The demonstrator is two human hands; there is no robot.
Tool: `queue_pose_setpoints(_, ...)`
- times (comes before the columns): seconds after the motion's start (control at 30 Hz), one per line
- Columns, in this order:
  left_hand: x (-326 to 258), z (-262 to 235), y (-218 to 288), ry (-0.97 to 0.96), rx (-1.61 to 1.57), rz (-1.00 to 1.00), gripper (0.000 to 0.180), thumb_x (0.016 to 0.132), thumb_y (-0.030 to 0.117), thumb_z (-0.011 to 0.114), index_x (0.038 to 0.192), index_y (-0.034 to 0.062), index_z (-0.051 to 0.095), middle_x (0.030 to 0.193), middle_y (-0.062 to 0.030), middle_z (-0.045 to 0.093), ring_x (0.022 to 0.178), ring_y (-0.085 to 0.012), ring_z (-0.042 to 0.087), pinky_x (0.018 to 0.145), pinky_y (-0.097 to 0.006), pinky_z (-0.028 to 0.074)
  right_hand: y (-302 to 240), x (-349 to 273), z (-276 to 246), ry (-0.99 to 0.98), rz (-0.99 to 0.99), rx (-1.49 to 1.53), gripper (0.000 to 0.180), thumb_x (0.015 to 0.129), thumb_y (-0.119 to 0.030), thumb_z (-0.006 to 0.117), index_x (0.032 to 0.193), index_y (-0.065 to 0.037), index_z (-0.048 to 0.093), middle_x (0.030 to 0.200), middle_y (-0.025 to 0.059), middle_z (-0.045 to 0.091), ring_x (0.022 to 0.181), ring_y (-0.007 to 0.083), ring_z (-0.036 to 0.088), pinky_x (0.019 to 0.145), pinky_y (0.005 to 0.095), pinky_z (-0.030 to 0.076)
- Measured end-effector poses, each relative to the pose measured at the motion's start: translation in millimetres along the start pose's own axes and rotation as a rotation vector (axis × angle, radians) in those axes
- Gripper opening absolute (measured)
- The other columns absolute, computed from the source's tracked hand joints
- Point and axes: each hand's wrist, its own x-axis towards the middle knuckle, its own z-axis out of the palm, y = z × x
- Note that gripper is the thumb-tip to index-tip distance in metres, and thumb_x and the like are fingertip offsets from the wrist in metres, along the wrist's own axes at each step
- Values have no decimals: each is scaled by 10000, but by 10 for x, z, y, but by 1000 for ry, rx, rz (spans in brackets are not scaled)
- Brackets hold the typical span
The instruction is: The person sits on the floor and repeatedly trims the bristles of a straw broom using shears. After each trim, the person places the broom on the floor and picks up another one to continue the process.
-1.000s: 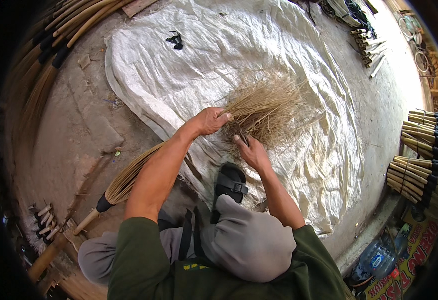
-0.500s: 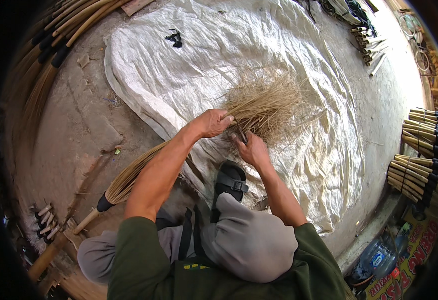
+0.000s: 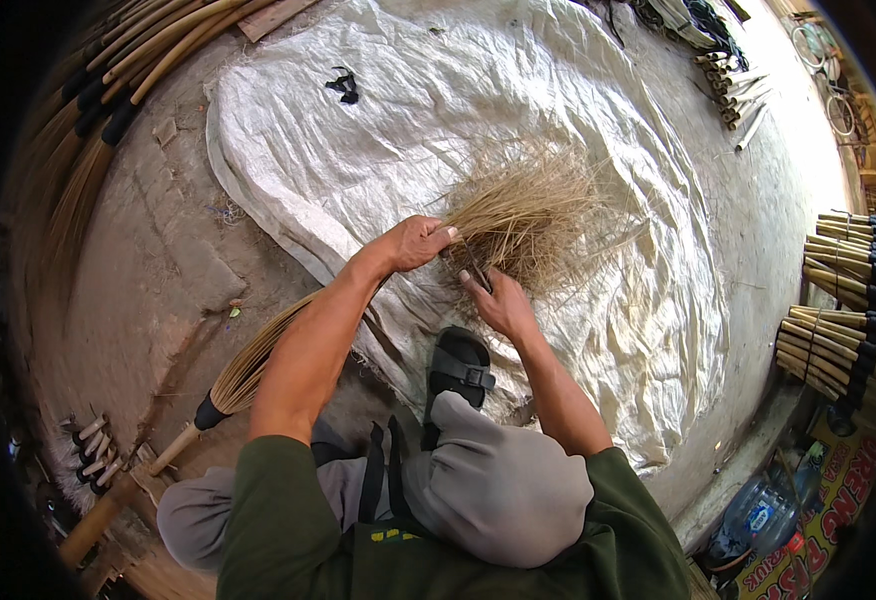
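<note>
A broom (image 3: pixel 243 370) with a dark collar and a pale wooden handle lies slantwise at my left, its long tan bristles running beneath my left forearm. My left hand (image 3: pixel 416 243) is closed around the bristles near their far end, where strands fan out to the right. Close beside it, my right hand (image 3: pixel 501 303) grips a slim dark tool (image 3: pixel 477 268), its tip among the strands; its exact kind is hard to make out. Beyond both hands a tangled heap of loose fibres (image 3: pixel 553 225) covers part of a white woven sheet (image 3: pixel 358 150).
Finished-looking brooms (image 3: pixel 108 100) are stacked at the far left. Bundled handles (image 3: pixel 823 350) stand at the right, above a large clear water bottle (image 3: pixel 758 515). Pale sticks (image 3: pixel 741 95) lie at the far right. My sandalled foot (image 3: pixel 461 365) rests on the sheet's near edge.
Both hands have shifted very slightly to the left, with the broom still in my left grip. The tool has stayed among the strands.
</note>
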Motion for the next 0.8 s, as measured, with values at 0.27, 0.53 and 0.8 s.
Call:
queue_pose_setpoints(0.27,16,111,-41,23,164,4,380,1074,323,554,1116,-28,694,822,20,605,804,-94,490,719,-300,464,-144,12,-67,9,99,-19,591,964,-556,599,1005,29,673,956,321,693,980,511,653,865,546,499)
queue_pose_setpoints(0.53,-25,58,26,147,133,60,402,1062,367,553,1110,-19,656,730,22,513,735,-97,427,656,-317,438,-61,-11,14,47,124,5,579,968,-549,605,937,22,695,886,318,688,938,510,664,838,548,505)
queue_pose_setpoints(0.8,-60,13,110,-28,-139,-15,399,1065,345,552,1198,-21,642,882,2,590,807,-79,476,707,-288,428,-12,37,-4,-12,16,1,657,984,-618,550,1028,27,663,967,293,694,994,474,658,899,509,484)
